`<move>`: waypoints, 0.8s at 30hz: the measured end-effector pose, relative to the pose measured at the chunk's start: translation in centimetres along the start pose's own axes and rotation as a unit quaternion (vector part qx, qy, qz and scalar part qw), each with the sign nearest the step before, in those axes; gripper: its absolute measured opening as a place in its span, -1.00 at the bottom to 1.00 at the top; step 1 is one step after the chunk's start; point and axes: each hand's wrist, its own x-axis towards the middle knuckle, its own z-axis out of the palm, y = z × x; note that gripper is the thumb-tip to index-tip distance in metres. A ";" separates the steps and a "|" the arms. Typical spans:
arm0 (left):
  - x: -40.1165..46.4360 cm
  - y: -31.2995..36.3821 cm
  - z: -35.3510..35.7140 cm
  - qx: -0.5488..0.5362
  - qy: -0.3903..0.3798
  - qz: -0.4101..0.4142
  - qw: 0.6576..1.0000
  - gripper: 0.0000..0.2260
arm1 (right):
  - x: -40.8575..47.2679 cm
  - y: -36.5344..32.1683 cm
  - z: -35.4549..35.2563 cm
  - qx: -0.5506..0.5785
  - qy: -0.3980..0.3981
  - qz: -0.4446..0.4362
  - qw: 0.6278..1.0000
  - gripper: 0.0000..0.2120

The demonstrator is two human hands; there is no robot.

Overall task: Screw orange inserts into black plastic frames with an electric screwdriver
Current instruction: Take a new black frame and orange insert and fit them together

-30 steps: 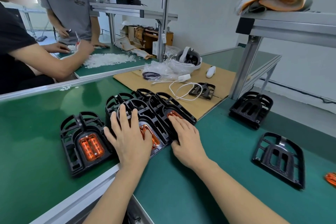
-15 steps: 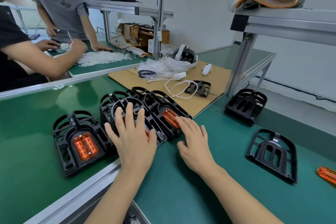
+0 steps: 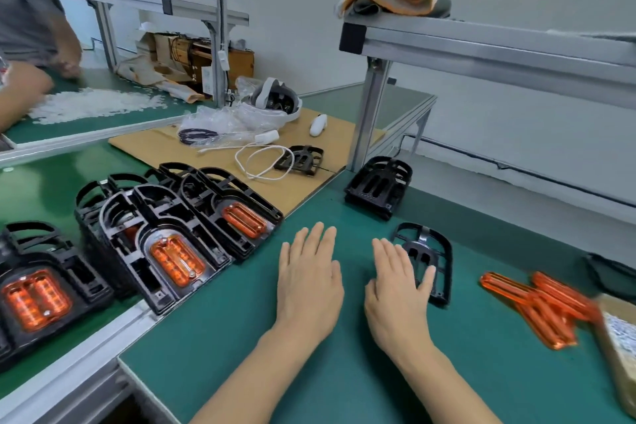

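Several black plastic frames with orange inserts lie in a row at the left: one (image 3: 38, 299) at the far left, one (image 3: 165, 251) in the middle, one (image 3: 237, 213) beside it. My left hand (image 3: 308, 280) hovers flat and empty over the green mat. My right hand (image 3: 399, 282) has straight fingers, reaching over the near edge of an empty black frame (image 3: 430, 251). Loose orange inserts (image 3: 543, 303) lie in a pile at the right. No screwdriver is in view.
A stack of empty black frames (image 3: 378, 186) stands by an aluminium post (image 3: 368, 113). Cardboard (image 3: 220, 155) behind holds a headset (image 3: 275, 100), cables and another frame (image 3: 303, 158). A brown box (image 3: 619, 348) sits at the right edge. Other people work at the back left.
Both hands left the assembled frames and moved right across the mat. My right hand now reaches the empty frame. The view swung right, showing the pile of orange inserts.
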 end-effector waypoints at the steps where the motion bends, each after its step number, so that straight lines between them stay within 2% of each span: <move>1: 0.2 0.7 0.5 -0.008 -0.011 0.003 1.000 -0.53 | -0.1 0.7 -0.3 -0.005 0.002 0.011 1.000 -0.41; 7: 1.8 4.4 3.4 -0.051 -0.092 0.006 0.994 -0.55 | -0.5 4.0 -1.3 -0.022 0.014 0.071 0.997 -0.43; 11: 2.9 6.1 5.5 -0.071 -0.129 -0.032 0.989 -0.55 | -0.6 5.6 -1.3 -0.023 0.006 0.121 0.992 -0.48; 16: 3.6 7.0 7.3 -0.038 -0.155 -0.075 0.984 -0.53 | -0.6 6.3 -1.2 -0.020 -0.019 0.153 0.988 -0.48; 21: 3.3 7.5 7.7 -0.070 -0.123 -0.074 0.987 -0.58 | -0.6 6.6 -1.6 0.055 -0.020 0.157 0.986 -0.50; 24: 3.0 7.9 7.1 -0.170 -0.096 -0.095 0.976 -0.60 | -1.1 7.5 -2.3 0.175 0.046 0.120 0.976 -0.54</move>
